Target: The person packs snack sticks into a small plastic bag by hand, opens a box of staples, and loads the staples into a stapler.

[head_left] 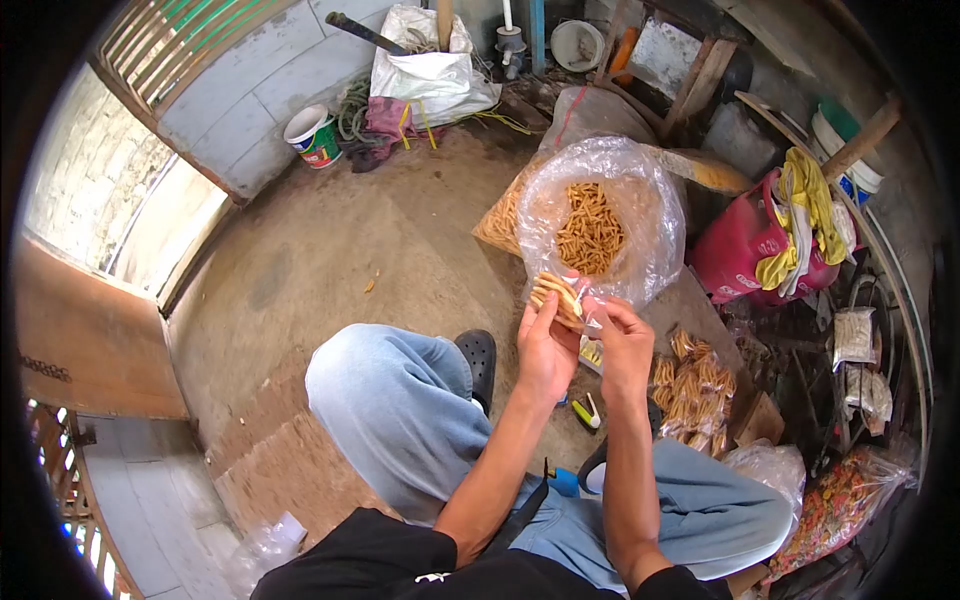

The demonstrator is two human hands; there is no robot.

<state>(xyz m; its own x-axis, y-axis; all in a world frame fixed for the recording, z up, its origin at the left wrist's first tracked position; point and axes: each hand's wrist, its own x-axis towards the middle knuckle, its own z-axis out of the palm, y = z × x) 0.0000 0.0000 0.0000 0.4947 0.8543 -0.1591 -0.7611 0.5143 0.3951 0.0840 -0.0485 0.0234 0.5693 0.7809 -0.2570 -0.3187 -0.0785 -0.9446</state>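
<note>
My left hand (549, 350) is closed around a small clear plastic bag of snack sticks (556, 296), held above my lap. The fingers of my right hand (622, 345) pinch the loose plastic end of the same bag. Just beyond my hands stands a large clear plastic sack (655, 215), its mouth wide and brown snack sticks (590, 232) heaped inside. Below my hands, a green and white stapler (587, 411) lies on the floor. A small yellowish packet (591, 352) is partly hidden between my forearms. Several filled small bags (697, 395) are piled right of my right hand.
A red-pink tub (742, 240) with yellow cloth (812, 205) over its rim stands at the right. A paint bucket (312, 138) and a white sack (425, 75) are by the back wall. A patterned, filled plastic bag (840, 510) sits at lower right.
</note>
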